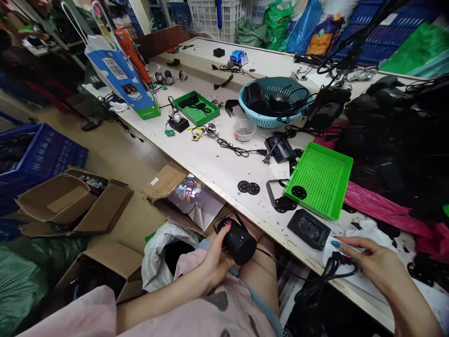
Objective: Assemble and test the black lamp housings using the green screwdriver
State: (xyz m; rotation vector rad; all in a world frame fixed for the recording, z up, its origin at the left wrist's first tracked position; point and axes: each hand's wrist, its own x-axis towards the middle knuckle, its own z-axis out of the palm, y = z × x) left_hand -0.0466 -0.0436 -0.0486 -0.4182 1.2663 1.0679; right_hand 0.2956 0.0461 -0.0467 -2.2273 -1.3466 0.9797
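Note:
My left hand point(219, 257) is wrapped round a black cylindrical device point(241, 244), held tilted over my lap with the thumb along its upper side. A thin black cord point(277, 262) runs from it toward the table edge. At the table's front edge, my right hand point(377, 262) has its thumb and forefinger close together, beside a bundle of black cables point(335, 266) and a white plastic bag point(368, 231). What lies between those fingertips is unclear. A black rectangular housing point(308, 228) rests just left of that hand.
On the white table point(196, 159) are a green perforated tray point(319, 178), black discs point(248, 187), a tub of screws point(244, 130), a blue basket point(273, 120) of black parts, and a small green tray point(194, 107). Cardboard boxes point(164, 187) stand below, left of my lap.

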